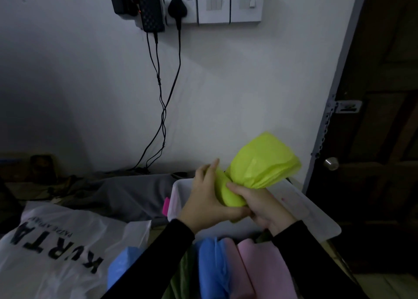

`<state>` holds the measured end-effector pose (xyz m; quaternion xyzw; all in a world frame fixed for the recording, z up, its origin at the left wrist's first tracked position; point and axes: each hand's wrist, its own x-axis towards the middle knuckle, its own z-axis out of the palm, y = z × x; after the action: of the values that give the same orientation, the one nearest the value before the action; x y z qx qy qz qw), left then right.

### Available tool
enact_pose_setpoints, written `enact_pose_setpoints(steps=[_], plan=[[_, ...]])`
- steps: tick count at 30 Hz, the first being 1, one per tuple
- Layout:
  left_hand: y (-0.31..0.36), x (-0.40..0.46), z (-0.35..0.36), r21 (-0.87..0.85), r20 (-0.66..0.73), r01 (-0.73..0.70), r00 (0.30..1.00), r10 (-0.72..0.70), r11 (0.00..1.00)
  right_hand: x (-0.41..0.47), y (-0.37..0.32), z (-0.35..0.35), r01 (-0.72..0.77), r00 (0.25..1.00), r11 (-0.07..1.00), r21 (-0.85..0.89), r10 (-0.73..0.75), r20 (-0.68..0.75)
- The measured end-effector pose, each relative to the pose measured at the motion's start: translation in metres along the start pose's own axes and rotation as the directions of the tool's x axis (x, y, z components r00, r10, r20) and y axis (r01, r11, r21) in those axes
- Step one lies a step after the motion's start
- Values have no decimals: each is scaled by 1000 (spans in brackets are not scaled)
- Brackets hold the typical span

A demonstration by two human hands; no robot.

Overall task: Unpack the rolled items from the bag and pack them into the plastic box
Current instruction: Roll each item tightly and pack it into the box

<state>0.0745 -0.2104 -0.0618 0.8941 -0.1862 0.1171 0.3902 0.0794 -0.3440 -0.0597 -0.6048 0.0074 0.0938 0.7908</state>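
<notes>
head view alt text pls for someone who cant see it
Both hands, left hand and right hand, grip a lime-green rolled item above a translucent plastic box. Blue and pink rolls lie nearer the camera, and a white printed bag lies at left.

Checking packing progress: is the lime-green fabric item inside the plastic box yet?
Not yet. The lime-green fabric item is held above the white plastic box, gripped by the left hand and right hand.

Lime roll (pixel 255 169), seemingly in both hands
</notes>
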Motion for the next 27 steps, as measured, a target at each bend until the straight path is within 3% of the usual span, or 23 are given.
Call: enact_pose_setpoints(steps=[2,4,10,14,19,21,24,27], plan=[[0,-6,7,-191,-73,-7,997,-7,982,2,0,-4,-94,996,979,181,91,22],[-2,-6,9,-207,-79,-24,997,8,978,1,2,-5,-107,994,960,259,99,44],[8,6,-13,35,134,72,988,-76,997,2,10,-2,-13,999,990,140,19,-47],[18,13,-21,335,237,-2,968,-82,942,0,15,2,-69,997,995,72,72,-30],[21,16,-19,450,133,56,983,-129,891,-4,12,6,-48,998,992,118,42,55],[19,14,-19,333,101,35,992,-73,942,-4,7,4,-58,993,978,200,35,117],[13,9,-19,-61,74,-19,997,24,998,-3,-3,-1,-62,988,937,345,8,156],[7,6,-13,-178,23,-32,999,37,983,-5,-6,-2,-49,991,907,419,-9,135]])
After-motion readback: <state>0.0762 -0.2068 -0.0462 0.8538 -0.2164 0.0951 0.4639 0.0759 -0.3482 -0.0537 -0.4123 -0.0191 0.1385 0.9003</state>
